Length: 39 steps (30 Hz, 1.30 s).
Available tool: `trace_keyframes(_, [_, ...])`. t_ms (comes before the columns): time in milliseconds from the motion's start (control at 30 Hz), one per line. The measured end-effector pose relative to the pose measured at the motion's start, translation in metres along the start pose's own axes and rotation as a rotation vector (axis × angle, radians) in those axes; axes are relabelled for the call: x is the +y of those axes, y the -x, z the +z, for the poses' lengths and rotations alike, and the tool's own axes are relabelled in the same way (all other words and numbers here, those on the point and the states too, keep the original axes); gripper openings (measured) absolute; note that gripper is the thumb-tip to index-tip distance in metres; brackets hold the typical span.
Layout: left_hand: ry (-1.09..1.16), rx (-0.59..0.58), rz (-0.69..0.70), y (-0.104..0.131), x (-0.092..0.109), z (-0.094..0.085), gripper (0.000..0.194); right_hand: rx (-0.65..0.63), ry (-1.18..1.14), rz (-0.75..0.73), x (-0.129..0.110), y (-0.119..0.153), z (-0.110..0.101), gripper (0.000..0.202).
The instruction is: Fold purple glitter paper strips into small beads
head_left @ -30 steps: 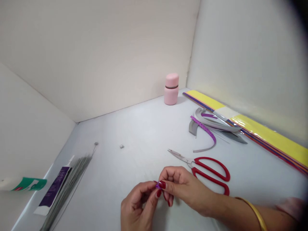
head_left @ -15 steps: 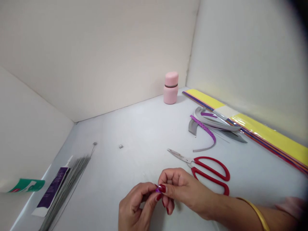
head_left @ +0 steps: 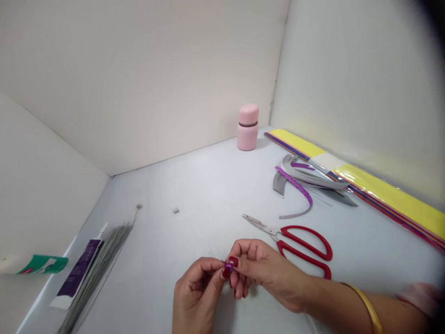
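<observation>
A small purple piece (head_left: 229, 267), mostly covered by fingertips, is pinched between both hands near the front of the table. My left hand (head_left: 201, 287) grips it from the left with thumb and index finger. From the other side, my right hand (head_left: 257, 266) pinches it too, the remaining fingers curled below. The piece's full shape is hidden. Just beyond my right hand lie scissors (head_left: 269, 229) with red handles, blades pointing left. A purple dotted strip (head_left: 301, 189) with a grey end curls on the table behind them.
Grey and white strips (head_left: 313, 178) lie beside a long pack of coloured sheets (head_left: 378, 181) at right. A pink flask (head_left: 248, 127) stands at the back. On the left are a purple tube (head_left: 80, 269), a wire bundle (head_left: 97, 273) and a small silvery bit (head_left: 175, 210).
Both hands have shifted slightly, and the fingertips have closed up around the purple piece. The whole view has moved a little; nothing else on the table has changed place.
</observation>
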State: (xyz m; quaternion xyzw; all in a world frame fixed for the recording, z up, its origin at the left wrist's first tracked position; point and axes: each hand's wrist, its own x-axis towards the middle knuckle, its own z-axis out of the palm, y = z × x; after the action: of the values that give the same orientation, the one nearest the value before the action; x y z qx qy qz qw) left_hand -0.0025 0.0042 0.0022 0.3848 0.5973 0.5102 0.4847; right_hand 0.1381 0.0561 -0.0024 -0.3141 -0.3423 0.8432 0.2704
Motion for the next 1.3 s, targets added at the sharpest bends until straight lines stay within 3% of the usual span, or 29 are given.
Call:
trace_keyframes(333, [0.293, -0.068, -0.171, -0.005, -0.003, 0.0, 0.014, -0.02, -0.094, 0.044, 0.003, -0.001, -0.003, 0.03])
trace_keyframes(567, [0.079, -0.015, 0.105, -0.002, -0.004, 0.001, 0.005, 0.061, -0.094, -0.004, 0.002, -0.002, -0.002, 0.025])
trace_keyframes(633, [0.076, 0.002, 0.124, 0.0, -0.004, 0.003, 0.005, 0.09, -0.062, -0.046, 0.002, -0.001, -0.001, 0.025])
trace_keyframes(867, [0.242, 0.186, -0.064, 0.002, -0.001, 0.008, 0.022, 0.088, 0.01, -0.129, 0.002, 0.0, 0.001, 0.025])
trace_keyframes(1000, [0.183, 0.18, -0.063, 0.001, -0.002, 0.005, 0.019, 0.073, 0.075, -0.119, 0.002, -0.002, 0.001, 0.024])
trace_keyframes(1100, [0.059, 0.15, 0.021, 0.004, -0.005, 0.003, 0.012, 0.071, 0.104, -0.147, 0.005, -0.003, 0.0, 0.023])
trace_keyframes(1300, [-0.26, 0.104, 0.372, 0.007, -0.015, 0.002, 0.02, 0.087, 0.114, -0.177, 0.008, -0.003, -0.003, 0.023])
